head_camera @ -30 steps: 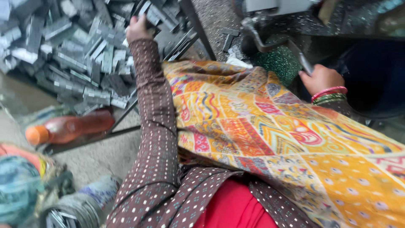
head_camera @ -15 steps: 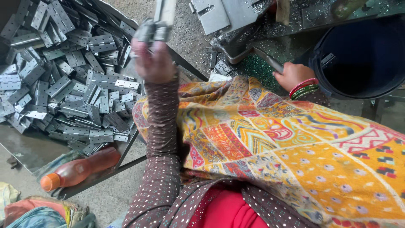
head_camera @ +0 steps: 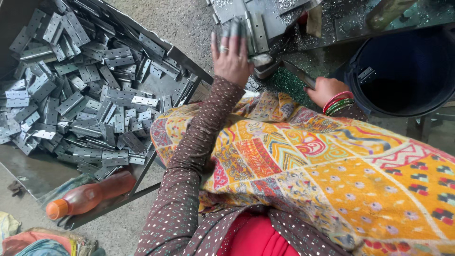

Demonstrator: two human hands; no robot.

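A grey steel butt hinge (head_camera: 258, 31) is held in the fingers of the left hand (head_camera: 231, 59) at the far metal press bed (head_camera: 284, 14). The right hand (head_camera: 327, 90) is closed round the press's steel lever handle (head_camera: 297, 73). The leaf is best seated flat and square, and the fingers kept clear of the tool. More hinges are heaped in the left-hand sheet-metal tray (head_camera: 185, 59).

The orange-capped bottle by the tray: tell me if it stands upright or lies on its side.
On its side. The bottle lies lengthwise along the edge of the metal tray of hinges, its orange cap pointing left.
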